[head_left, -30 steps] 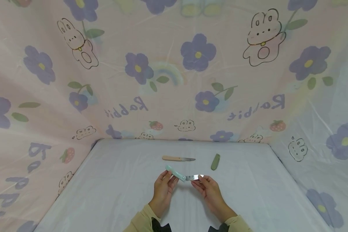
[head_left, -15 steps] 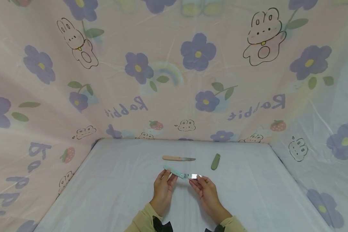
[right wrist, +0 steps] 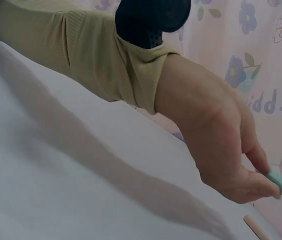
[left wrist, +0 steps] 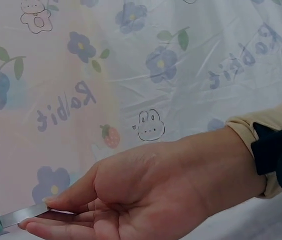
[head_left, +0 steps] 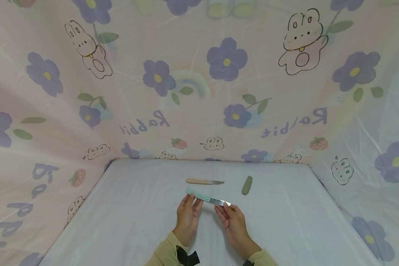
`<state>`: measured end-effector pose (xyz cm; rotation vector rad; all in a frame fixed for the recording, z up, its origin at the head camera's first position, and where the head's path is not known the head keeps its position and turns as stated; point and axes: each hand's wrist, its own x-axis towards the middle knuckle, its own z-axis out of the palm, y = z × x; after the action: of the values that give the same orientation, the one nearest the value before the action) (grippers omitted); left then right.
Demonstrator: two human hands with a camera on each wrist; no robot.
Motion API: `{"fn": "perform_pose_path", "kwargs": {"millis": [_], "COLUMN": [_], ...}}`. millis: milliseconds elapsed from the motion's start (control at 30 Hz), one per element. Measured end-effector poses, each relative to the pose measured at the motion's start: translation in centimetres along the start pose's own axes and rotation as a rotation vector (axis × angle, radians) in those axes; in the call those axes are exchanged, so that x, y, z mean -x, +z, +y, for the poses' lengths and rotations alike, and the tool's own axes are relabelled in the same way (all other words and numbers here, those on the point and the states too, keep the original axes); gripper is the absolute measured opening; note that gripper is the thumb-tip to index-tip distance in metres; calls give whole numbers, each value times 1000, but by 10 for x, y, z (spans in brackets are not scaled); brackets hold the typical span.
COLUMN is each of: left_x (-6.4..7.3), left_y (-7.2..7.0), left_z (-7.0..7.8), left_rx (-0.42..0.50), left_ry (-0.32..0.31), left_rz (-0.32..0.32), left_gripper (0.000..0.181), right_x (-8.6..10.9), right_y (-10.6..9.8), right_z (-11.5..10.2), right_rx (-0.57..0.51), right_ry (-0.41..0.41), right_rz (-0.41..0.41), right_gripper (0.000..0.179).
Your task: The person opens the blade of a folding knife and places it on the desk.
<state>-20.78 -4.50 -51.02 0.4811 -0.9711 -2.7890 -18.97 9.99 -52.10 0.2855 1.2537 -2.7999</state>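
A rabbit-and-flower printed curtain closes round three sides of the white tabletop, meeting its far edge and rising along the left and right ones; from here I see both hands working near the middle, well apart from either side edge, with broad stretches of white to the left and right. Two tan sleeves come in from the near side, angled inward. The right hand leans in with its palm turned toward the other, and the left hand mirrors it. Both grips are closed down, raised over the cloth on one mint knife held between them: the left thumb and fingers pinch the handle, while the right thumb presses on top of the blade near its end, fingers underneath. Just beyond lies a wooden-handled knife, and off to the right a small green handle-shaped piece, apart from both hands.
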Motion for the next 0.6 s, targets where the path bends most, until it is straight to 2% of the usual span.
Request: {"fn": "perform_pose_path", "kwargs": {"millis": [200,400,600], "left_x": [2,0,-4], "left_y": [0,0,-2], "left_z": [0,1,1], "left_rx": [36,21,3], "left_ry": [-13,-7,-34], "left_rz": [5,-11,-22], "left_gripper": [45,45,42], "right_x": [1,0,-4], "right_y": [3,3,0], "right_z": [2,0,-2], "right_rx": [11,25,63], "right_ry": [-2,0,-11], "right_rz": [24,40,45], "right_gripper": [19,25,27]}}
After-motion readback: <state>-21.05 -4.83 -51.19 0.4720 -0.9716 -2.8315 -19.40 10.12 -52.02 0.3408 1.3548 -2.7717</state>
